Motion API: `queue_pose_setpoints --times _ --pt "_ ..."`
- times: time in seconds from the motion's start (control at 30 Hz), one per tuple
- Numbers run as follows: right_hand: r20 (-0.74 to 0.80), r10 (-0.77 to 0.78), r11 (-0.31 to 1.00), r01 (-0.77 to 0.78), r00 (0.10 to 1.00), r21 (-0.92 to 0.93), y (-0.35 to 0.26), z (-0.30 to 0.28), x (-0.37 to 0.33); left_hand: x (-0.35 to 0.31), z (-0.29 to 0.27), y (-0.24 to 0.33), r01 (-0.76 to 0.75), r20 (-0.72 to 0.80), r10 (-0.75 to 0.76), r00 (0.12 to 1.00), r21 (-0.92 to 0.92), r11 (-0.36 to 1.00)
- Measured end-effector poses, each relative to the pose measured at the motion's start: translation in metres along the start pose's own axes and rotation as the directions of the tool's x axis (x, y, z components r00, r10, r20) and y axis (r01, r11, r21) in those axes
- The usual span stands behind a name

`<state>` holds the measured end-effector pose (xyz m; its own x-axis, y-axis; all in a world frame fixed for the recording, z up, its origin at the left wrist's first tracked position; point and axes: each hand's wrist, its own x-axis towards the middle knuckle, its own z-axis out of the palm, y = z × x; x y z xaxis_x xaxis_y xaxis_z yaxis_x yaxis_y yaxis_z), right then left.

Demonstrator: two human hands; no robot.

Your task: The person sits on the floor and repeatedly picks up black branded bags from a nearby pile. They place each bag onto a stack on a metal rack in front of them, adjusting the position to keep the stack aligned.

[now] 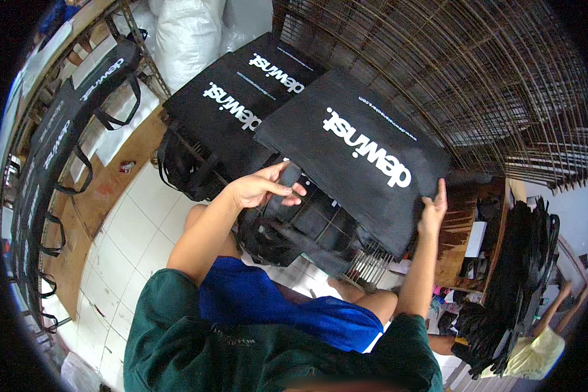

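Note:
A flat black cloth bag (379,124) with white print lies tilted in front of me, on a wire shelf. My left hand (266,187) is at its near left edge, with thumb and fingers apart; the index fingertip is close to or touching the cloth. At the bag's right edge is my right hand (432,209), fingers stretched out along the side and thumb near the corner. Neither hand visibly grips the bag. Two more printed black bags (242,91) lie side by side to its left. Black handles (268,242) hang below the shelf edge.
Raised wire racks (490,78) fill the far right. On the left, more black bags (62,130) line a wooden bench (88,209). White plastic sacks (186,42) stand behind. Black strips (519,261) hang at right, near another person in a yellow shirt (536,353).

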<state>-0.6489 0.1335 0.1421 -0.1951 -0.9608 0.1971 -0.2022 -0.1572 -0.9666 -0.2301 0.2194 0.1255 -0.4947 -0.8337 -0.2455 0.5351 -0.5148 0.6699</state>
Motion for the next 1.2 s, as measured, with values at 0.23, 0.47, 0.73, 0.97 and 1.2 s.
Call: queue_pose_setpoints --times 0.23,0.47,0.73,0.97,1.2 --pt "-0.147 0.098 0.964 -0.13 0.984 -0.231 0.172 0.044 0.07 0.094 -0.056 -0.043 -0.004 -0.32 -0.007 0.947 -0.035 0.999" --pt "-0.113 0.258 0.937 -0.277 0.959 -0.213 0.203 0.044 0.104 0.113 -0.062 -0.044 -0.01 -0.353 -0.007 0.936 -0.046 0.999" --pt "-0.204 0.282 0.886 -0.336 0.937 -0.319 0.215 0.051 0.131 0.122 -0.08 -0.052 -0.127 -0.432 0.046 0.9 -0.16 0.979" --pt "-0.232 0.192 0.866 -0.275 0.954 -0.417 0.251 0.028 0.136 0.119 -0.068 -0.048 -0.031 -0.417 -0.048 0.908 -0.181 0.983" --pt "-0.317 0.282 0.833 -0.395 0.905 -0.386 0.217 0.06 0.129 0.121 -0.07 -0.057 -0.049 -0.458 -0.002 0.889 -0.1 0.994"
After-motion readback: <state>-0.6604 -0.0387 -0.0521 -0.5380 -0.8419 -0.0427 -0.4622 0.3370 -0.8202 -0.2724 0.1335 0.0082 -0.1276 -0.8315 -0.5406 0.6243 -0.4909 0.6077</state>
